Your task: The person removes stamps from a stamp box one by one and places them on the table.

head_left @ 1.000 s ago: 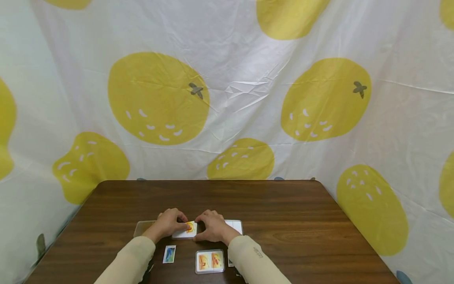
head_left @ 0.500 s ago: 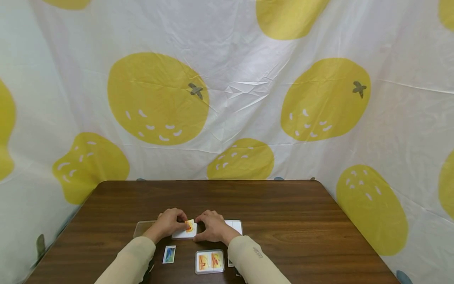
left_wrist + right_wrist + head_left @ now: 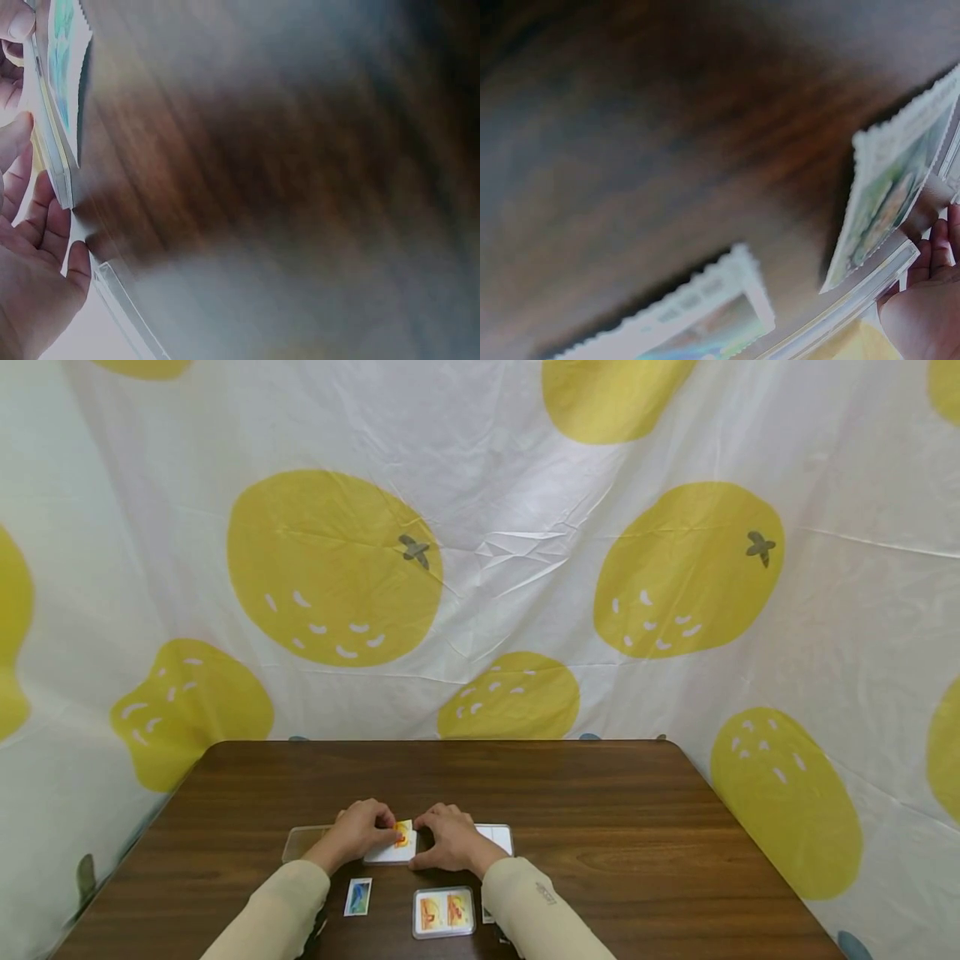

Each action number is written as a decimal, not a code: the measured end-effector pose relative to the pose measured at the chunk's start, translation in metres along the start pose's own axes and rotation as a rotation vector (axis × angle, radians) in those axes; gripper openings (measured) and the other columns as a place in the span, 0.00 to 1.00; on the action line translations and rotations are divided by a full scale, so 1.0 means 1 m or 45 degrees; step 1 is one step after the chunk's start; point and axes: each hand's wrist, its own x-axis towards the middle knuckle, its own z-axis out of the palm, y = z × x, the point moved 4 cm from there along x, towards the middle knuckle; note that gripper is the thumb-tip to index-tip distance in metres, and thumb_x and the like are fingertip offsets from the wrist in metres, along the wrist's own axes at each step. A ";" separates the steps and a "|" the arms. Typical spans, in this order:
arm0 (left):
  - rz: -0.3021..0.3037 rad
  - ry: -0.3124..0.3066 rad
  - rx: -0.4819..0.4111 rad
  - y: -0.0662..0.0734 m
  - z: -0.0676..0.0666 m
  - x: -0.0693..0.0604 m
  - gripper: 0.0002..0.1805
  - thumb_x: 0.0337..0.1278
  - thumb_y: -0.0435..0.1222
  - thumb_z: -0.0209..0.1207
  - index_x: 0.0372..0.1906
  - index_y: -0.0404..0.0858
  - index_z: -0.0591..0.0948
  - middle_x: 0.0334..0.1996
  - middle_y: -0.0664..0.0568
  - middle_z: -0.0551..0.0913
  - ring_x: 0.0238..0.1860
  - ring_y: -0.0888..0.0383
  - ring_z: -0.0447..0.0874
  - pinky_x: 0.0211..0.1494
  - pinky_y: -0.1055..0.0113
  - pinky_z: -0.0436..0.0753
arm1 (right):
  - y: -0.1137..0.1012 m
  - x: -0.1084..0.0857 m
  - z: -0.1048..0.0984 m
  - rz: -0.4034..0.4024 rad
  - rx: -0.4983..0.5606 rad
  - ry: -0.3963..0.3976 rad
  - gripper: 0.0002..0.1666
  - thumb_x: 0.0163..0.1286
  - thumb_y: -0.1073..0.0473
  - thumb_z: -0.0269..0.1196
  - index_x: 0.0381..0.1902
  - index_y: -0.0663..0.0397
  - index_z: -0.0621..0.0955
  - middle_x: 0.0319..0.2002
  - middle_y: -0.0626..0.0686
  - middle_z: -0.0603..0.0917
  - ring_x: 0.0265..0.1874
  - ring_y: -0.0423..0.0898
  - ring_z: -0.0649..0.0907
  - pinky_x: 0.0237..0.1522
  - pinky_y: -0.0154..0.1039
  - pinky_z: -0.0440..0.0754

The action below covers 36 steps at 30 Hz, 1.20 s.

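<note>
Nearest, two pale sleeves (image 3: 547, 910) rise from the near part of the table (image 3: 637, 860). Between them lies a clear case (image 3: 444, 932) bearing two orange stamps (image 3: 457, 910) side by side. A blue stamp (image 3: 358, 897) lies flat on the table, further toward its left edge than the case. Just beside the case, on the side of the table's right edge, a further stamp (image 3: 487, 916) is partly covered by the right sleeve.

Beyond these, the left hand (image 3: 358, 831) pinches an orange picture stamp (image 3: 405, 833) between thumb and forefinger. This stamp is over the right end of a white holder (image 3: 382, 856), at its far right corner; whether it lies flat or tilts cannot be told. The right hand (image 3: 450, 841) grips that same end, thumb at the near right corner, fingers curled toward the far right corner.

A clear cover (image 3: 303, 839) lies partly behind the left hand, and a clear box with a white insert (image 3: 497, 835) partly behind the right. Farther still runs the table's straight far edge, its corners rounded. Behind it hangs a creased white cloth (image 3: 517, 552) printed with large yellow fruit.
</note>
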 end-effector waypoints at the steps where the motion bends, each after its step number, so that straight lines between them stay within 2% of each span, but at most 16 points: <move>1: 0.003 0.000 -0.001 0.000 0.000 0.000 0.07 0.54 0.38 0.70 0.28 0.43 0.82 0.28 0.58 0.77 0.33 0.59 0.73 0.47 0.48 0.66 | 0.000 0.000 0.000 -0.002 -0.001 0.002 0.34 0.56 0.37 0.72 0.58 0.43 0.80 0.57 0.47 0.75 0.60 0.48 0.72 0.61 0.47 0.66; 9: 0.018 0.004 -0.019 0.001 -0.001 0.000 0.06 0.57 0.36 0.67 0.29 0.43 0.82 0.30 0.56 0.77 0.34 0.58 0.72 0.48 0.48 0.68 | -0.001 0.000 -0.001 -0.010 -0.003 0.020 0.33 0.55 0.37 0.73 0.56 0.41 0.81 0.56 0.47 0.76 0.59 0.48 0.72 0.61 0.46 0.66; 15: -0.012 0.006 -0.092 -0.002 -0.001 0.002 0.04 0.59 0.35 0.66 0.31 0.41 0.83 0.32 0.55 0.77 0.35 0.57 0.73 0.45 0.55 0.73 | 0.000 0.001 0.000 -0.027 0.003 0.028 0.32 0.56 0.38 0.73 0.57 0.42 0.81 0.55 0.47 0.76 0.59 0.49 0.72 0.60 0.46 0.67; 24: 0.036 0.015 -0.168 0.001 -0.007 -0.001 0.03 0.58 0.34 0.66 0.30 0.39 0.83 0.34 0.52 0.80 0.37 0.55 0.75 0.44 0.56 0.75 | -0.001 0.000 -0.001 -0.018 0.017 0.020 0.32 0.56 0.38 0.73 0.56 0.41 0.81 0.55 0.47 0.76 0.58 0.48 0.72 0.60 0.47 0.66; 36: -0.072 -0.018 -0.286 -0.002 -0.012 -0.001 0.04 0.58 0.34 0.65 0.32 0.37 0.84 0.35 0.51 0.80 0.37 0.54 0.75 0.41 0.59 0.74 | 0.001 0.002 0.001 -0.020 0.014 0.011 0.32 0.56 0.38 0.72 0.56 0.42 0.81 0.56 0.47 0.76 0.59 0.48 0.72 0.61 0.47 0.66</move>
